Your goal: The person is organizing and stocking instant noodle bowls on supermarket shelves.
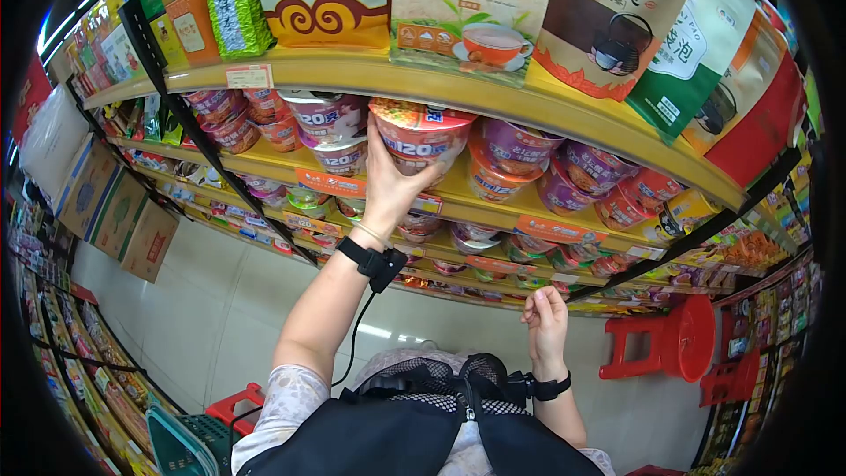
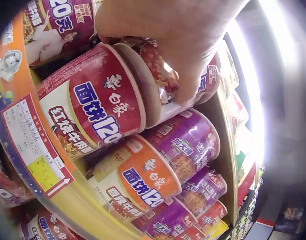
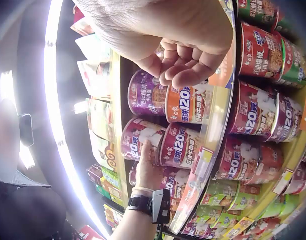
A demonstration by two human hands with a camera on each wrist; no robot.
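My left hand (image 1: pixel 388 185) grips a red noodle cup (image 1: pixel 425 134) in the upper row of cups on the shelf, thumb on one side and fingers on the other. In the left wrist view this hand (image 2: pixel 178 25) covers part of the cup, and a dark red cup (image 2: pixel 95 95) stands directly beside it. Purple cups (image 2: pixel 185 142) and an orange cup (image 2: pixel 140 175) sit alongside. My right hand (image 1: pixel 546 322) is held low, away from the shelf, its fingers loosely curled with nothing in them. The right wrist view shows both the right hand (image 3: pixel 168 37) and the left hand (image 3: pixel 149 177).
Tea bags (image 1: pixel 326 0) line the shelf above, whose yellow edge (image 1: pixel 352 70) overhangs the cups. More cup rows fill lower shelves. Red stools (image 1: pixel 687 339) stand at the right, cardboard boxes (image 1: pixel 115 207) at the left, and a green basket (image 1: pixel 181 445) at the lower left.
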